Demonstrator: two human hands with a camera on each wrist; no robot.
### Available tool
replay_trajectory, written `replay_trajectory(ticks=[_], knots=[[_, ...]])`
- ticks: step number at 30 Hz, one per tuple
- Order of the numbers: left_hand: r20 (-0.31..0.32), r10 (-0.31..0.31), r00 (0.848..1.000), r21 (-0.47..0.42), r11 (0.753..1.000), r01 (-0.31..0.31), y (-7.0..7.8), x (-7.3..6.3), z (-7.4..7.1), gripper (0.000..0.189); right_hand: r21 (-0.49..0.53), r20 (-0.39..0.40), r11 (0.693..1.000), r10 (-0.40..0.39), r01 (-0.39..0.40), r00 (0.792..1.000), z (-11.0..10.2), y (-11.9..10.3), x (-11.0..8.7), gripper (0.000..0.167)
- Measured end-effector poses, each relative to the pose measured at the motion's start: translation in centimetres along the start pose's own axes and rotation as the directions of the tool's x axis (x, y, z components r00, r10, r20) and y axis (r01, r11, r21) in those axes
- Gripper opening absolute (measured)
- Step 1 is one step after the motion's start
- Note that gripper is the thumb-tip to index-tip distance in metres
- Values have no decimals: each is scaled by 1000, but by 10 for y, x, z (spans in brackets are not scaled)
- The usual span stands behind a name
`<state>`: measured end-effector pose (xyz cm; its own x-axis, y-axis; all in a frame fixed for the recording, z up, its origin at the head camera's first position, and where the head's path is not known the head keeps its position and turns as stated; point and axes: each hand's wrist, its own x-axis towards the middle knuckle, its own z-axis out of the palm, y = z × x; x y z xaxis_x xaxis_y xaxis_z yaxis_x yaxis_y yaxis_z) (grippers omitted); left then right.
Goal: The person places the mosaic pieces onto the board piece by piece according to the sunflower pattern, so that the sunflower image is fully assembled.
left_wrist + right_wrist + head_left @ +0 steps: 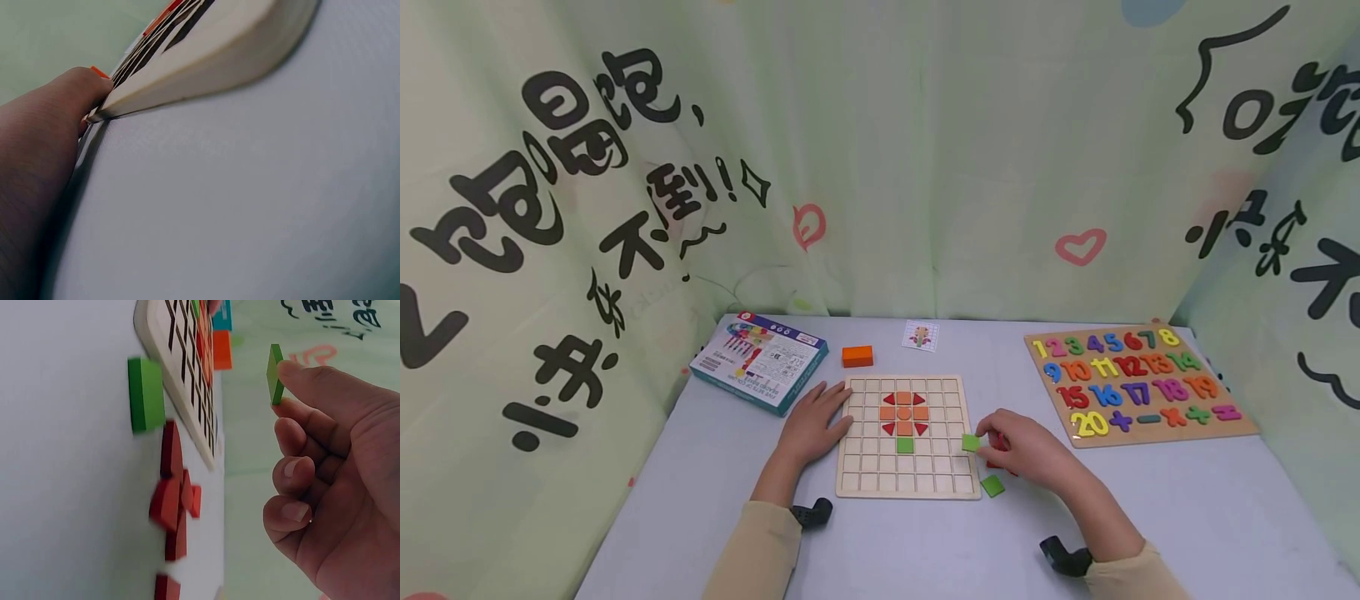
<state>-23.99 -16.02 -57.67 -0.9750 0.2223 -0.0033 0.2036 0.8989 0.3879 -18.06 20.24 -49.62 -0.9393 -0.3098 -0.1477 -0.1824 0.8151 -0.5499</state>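
Observation:
Between thumb and forefinger, my right hand pinches a green square tile, lifted above the table at the right side of the wooden grid board. My left hand lies along the board's left edge, fingers extended, thumb at the rim. Set into the board are orange pieces, red triangles and one green square below them. Another green tile lies on the table by the board's lower right corner. Several red pieces lie under my right hand, partly hidden in the head view.
A picture card and a stack of orange pieces sit behind the board. At the back left lies a boxed set. On the right is a wooden number board with colourful numerals. A printed curtain encloses the table.

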Motion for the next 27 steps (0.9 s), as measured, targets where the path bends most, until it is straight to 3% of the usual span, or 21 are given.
replay_trajectory(ticks=[14, 19, 27], knots=[[-4, 1, 1000, -1, 1000, -1, -1, 0, 2, 58, -21, 29, 995, -102, 103, 994, 33, -38, 16, 23], [1, 0, 1000, -3, 1000, 0, -2, 1, 2, 59, -38, 72, 986, -157, 160, 985, 47, -46, 23, 20], [-4, 7, 1000, -1, 1000, -7, -3, 1, 3, 59, -59, 78, 982, -173, 177, 982, 60, -53, 30, 23]])
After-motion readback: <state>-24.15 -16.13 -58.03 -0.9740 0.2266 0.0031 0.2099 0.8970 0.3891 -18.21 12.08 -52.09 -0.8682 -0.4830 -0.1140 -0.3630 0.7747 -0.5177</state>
